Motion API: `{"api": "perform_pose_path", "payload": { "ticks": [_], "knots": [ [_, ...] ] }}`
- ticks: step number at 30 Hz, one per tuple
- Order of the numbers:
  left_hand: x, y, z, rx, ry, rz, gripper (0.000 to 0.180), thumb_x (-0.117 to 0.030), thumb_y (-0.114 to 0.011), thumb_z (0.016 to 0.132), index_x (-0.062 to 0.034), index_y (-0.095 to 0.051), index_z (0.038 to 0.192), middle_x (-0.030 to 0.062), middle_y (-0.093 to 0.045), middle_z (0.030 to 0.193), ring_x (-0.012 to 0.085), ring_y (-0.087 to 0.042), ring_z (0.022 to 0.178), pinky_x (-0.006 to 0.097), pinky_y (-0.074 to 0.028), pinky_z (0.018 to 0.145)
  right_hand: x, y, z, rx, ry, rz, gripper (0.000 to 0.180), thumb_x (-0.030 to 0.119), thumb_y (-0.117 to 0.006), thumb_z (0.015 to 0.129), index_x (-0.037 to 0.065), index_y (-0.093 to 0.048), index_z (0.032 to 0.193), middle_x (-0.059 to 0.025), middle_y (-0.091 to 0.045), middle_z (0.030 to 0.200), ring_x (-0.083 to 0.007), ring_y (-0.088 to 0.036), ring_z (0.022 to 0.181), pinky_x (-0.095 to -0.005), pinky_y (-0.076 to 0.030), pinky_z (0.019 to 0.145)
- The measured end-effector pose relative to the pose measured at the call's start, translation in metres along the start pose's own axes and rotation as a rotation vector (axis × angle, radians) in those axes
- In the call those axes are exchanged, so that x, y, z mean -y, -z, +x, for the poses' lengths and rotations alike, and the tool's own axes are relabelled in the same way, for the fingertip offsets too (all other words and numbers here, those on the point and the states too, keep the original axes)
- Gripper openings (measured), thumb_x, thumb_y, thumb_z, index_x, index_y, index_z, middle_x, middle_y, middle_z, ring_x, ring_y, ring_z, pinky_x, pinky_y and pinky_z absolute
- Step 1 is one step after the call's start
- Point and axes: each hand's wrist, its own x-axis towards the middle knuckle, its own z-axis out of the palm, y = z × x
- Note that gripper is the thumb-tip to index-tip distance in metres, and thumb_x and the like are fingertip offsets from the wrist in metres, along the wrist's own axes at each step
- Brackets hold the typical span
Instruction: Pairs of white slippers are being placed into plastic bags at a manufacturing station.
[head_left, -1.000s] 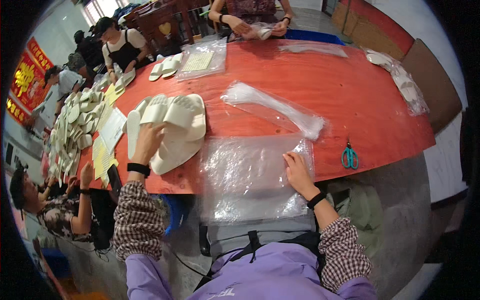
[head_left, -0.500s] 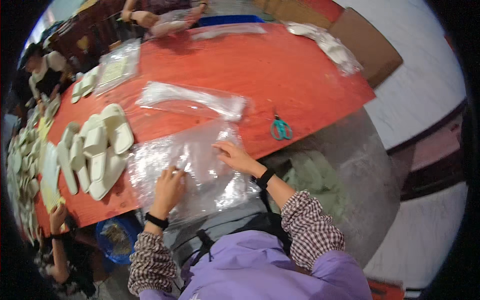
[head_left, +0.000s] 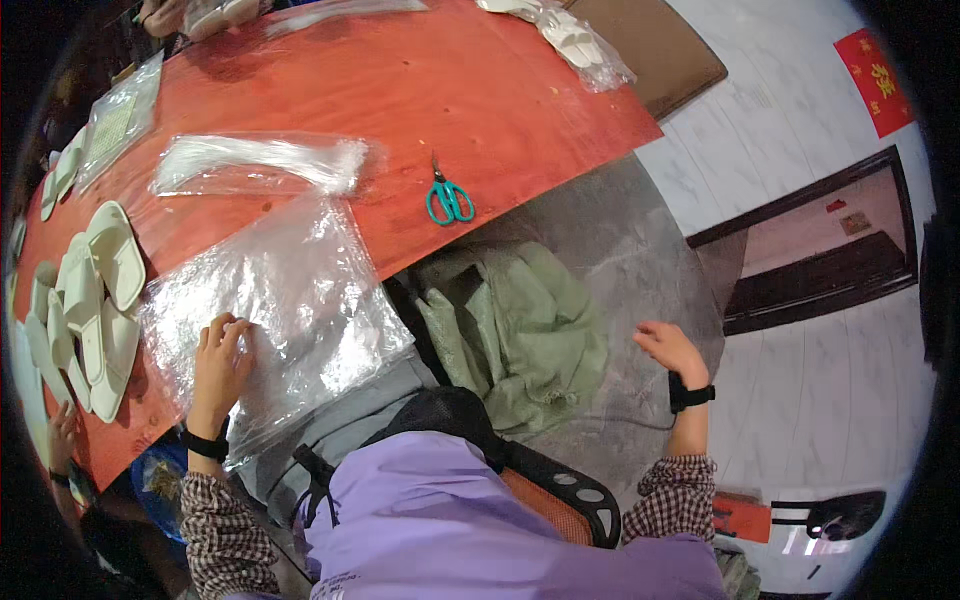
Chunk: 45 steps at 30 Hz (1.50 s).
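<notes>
Flat clear plastic bags (head_left: 310,310) lie spread at the table's near edge, shiny and creased. Over their left part rests my left hand (head_left: 222,360), fingers loosely bent and apart, holding nothing. My right hand (head_left: 672,350) is off the table to the right, above the grey floor, with its fingers loosely extended and nothing seen in them. To the left of the bags, several cream slippers (head_left: 95,300) are piled together. Beyond the bags lies a clear packet of thin white strips (head_left: 260,165). Teal-handled scissors (head_left: 449,200) sit to the right, points facing away.
A green woven sack (head_left: 520,330) lies crumpled on the floor beside the red table (head_left: 480,110). Bagged slippers (head_left: 570,40) are at the far right corner, near a brown board (head_left: 650,50). Another person's hand (head_left: 62,440) is at the left edge. A chair (head_left: 560,495) stands behind me.
My right hand has left the bags and swung out right over the floor. My left hand stays on the bags. The view has turned to the right.
</notes>
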Motion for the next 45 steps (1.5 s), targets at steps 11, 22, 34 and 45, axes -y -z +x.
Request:
{"api": "perform_pose_path", "payload": {
  "ticks": [11,22,34,45],
  "knots": [
    [-0.005,0.002,-0.004,0.048,0.045,0.022,0.050,0.000,-0.066,0.073,-0.0095,-0.056,0.120,0.0135,-0.051,0.125,0.0350,-0.050,0.112,0.042,-0.045,0.095,0.021,-0.257,0.146,0.389,0.430,0.013,0.040,0.020,-0.047,0.094,-0.002,-0.056,0.125,-0.0263,-0.062,0.117,-0.0399,-0.059,0.109,-0.0438,-0.047,0.091],
    [0.000,0.008,-0.007,0.075,0.105,0.025,0.052,0.003,-0.066,0.073,-0.0093,-0.056,0.122,0.0138,-0.049,0.129,0.0342,-0.049,0.117,0.042,-0.043,0.097,-0.091,-0.246,0.248,-0.107,-0.127,0.085,0.071,0.038,-0.068,0.083,-0.005,-0.042,0.133,-0.0269,-0.060,0.120,-0.0389,-0.059,0.109,-0.0440,-0.047,0.092],
    [-0.016,-0.007,0.009,0.124,0.044,0.089,0.050,0.002,-0.061,0.079,-0.0087,-0.052,0.127,0.0141,-0.046,0.133,0.0353,-0.045,0.122,0.043,-0.040,0.101,-0.137,-0.290,0.266,-0.047,-0.080,0.378,0.049,0.030,-0.066,0.087,0.003,-0.059,0.128,-0.0145,-0.064,0.121,-0.0260,-0.062,0.107,-0.0367,-0.049,0.088],
    [-0.021,0.002,0.001,0.125,0.106,0.159,0.051,0.002,-0.062,0.077,-0.0083,-0.051,0.126,0.0165,-0.047,0.131,0.0376,-0.044,0.123,0.045,-0.038,0.103,-0.002,-0.296,0.228,0.403,-0.304,0.364,0.094,0.056,-0.056,0.089,0.011,-0.007,0.155,-0.0143,-0.014,0.160,-0.0353,-0.019,0.145,-0.0512,-0.024,0.117]
  ]
}}
